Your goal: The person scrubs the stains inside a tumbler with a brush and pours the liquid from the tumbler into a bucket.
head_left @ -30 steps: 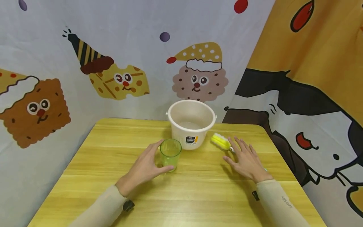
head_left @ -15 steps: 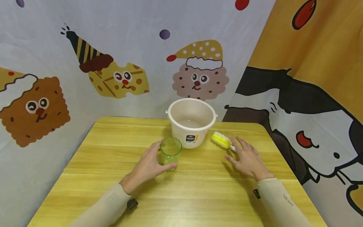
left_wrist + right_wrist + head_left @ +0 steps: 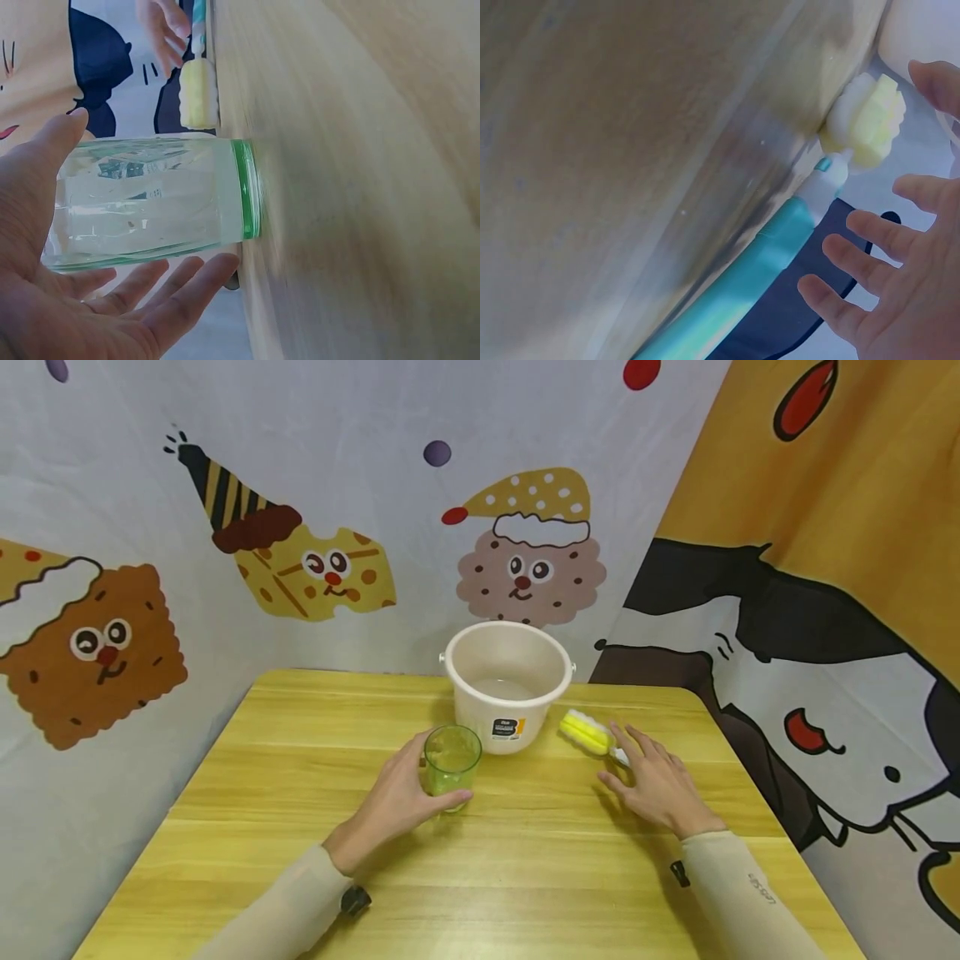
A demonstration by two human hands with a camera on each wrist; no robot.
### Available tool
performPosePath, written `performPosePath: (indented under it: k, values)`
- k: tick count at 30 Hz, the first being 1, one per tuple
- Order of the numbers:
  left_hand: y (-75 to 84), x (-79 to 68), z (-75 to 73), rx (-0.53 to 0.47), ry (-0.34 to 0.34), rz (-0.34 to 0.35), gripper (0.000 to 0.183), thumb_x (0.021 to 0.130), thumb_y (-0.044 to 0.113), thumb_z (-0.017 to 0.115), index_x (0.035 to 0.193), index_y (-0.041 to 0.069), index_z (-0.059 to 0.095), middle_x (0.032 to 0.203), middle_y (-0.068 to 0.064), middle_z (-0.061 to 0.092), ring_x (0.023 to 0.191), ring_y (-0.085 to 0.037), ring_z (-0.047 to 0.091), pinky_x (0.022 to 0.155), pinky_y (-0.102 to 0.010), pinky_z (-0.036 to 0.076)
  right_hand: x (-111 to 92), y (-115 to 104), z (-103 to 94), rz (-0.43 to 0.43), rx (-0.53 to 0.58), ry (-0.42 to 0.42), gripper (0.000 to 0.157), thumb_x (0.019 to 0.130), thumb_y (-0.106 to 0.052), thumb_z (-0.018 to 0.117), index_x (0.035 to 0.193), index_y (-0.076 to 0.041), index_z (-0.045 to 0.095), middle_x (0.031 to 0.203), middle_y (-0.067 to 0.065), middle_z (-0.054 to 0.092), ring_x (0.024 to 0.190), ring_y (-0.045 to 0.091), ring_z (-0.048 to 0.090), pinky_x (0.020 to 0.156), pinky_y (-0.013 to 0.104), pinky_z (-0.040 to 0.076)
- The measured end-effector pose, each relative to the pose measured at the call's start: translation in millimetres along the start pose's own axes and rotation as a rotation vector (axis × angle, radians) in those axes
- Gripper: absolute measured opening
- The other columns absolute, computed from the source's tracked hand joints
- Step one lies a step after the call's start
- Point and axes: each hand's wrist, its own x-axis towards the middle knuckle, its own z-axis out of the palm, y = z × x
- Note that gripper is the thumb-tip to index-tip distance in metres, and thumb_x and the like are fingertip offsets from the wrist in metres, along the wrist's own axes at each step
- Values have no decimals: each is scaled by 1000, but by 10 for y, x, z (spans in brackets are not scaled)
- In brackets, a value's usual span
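Observation:
A clear green-tinted cup (image 3: 452, 768) stands upright on the table. My left hand (image 3: 397, 802) is around its near left side, with the thumb in front and the fingers spread and only loosely bent. In the left wrist view there is a gap between these fingers (image 3: 187, 300) and the cup (image 3: 150, 202); whether the thumb touches it I cannot tell. On the right lies a bottle brush with a yellow and white sponge head (image 3: 585, 732). Over its turquoise handle (image 3: 742, 292) hovers my right hand (image 3: 660, 781), fingers apart and holding nothing.
Behind the cup stands a cream bucket (image 3: 506, 689) with a label, at the back of the wooden table (image 3: 495, 877). A cartoon-printed cloth (image 3: 352, 435) hangs close behind the table and along its right side.
My left hand has shifted slightly right, closer around the cup. The right hand has moved a little to the right over the brush. Cup, brush and bucket stay in place.

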Motion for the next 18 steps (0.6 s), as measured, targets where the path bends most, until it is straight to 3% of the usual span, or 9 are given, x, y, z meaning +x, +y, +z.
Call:
performPosePath:
  k: [18]
  values:
    - [-25, 19, 61, -30, 4, -24, 106, 85, 49, 107, 169, 14, 53, 158, -10, 73, 143, -33, 73, 115, -58, 66, -1, 97, 57, 32, -8, 0, 90, 113, -56, 72, 184, -17, 35, 180, 31, 45, 155, 66, 52, 113, 92, 48]
